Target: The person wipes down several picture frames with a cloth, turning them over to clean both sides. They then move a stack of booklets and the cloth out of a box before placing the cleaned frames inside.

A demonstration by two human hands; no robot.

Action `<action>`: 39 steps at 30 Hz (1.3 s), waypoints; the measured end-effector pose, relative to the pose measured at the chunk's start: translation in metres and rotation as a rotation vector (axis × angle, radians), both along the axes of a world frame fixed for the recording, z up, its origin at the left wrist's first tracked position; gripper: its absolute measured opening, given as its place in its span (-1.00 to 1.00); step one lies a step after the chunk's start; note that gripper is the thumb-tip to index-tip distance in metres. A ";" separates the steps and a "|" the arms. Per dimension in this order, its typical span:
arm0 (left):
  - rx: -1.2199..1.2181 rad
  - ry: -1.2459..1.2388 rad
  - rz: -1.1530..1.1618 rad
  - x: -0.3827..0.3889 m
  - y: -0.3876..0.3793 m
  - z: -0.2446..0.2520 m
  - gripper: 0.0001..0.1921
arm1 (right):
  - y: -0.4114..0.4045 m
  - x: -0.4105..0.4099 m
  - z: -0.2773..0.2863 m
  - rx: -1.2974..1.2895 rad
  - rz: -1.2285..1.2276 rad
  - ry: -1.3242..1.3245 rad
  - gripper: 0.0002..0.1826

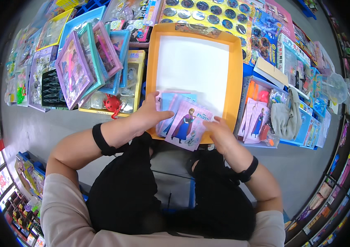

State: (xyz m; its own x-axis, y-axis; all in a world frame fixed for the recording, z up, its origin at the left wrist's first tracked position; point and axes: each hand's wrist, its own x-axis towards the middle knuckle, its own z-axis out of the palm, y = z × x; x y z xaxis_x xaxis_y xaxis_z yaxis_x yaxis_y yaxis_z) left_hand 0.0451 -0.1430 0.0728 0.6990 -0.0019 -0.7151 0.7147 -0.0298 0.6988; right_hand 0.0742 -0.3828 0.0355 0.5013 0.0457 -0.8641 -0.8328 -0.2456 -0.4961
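Note:
Before me lies an orange-yellow cardboard box [236, 77] with a white bottom. Near its front rim rests a loose, fanned pile of thin pastel booklets [169, 106]. The uppermost is a pink Frozen booklet [182, 125] with a cartoon figure in a purple cape; it lies tilted and overhangs the front rim. My left hand [151, 115] is at the pile's left side, thumb and fingers spread apart, thumb over the booklets. My right hand [221, 132] is at the right edge of the pink booklet, fingertips touching or very close to it; whether they grip it is unclear.
Left of the box lean several framed packs [74, 69] in purple, green and pink, above a red octopus-like toy [112, 103]. On the right, a tray holds more pink booklets [255, 120] beside a grey cloth [286, 114]. A yellow sheet of round discs [198, 15] lies behind. Shelves [335, 173] line the right.

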 end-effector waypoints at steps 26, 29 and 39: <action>-0.196 0.229 0.064 0.031 -0.024 -0.016 -0.36 | 0.031 0.013 -0.013 0.457 -0.153 -0.210 -0.29; -0.199 0.146 -0.061 0.051 -0.035 0.016 -0.22 | 0.011 0.021 0.002 0.470 -0.092 -0.367 -0.18; 0.321 -0.597 -0.448 0.085 -0.068 0.023 -0.22 | -0.154 0.064 0.062 0.379 -0.317 -0.518 -0.46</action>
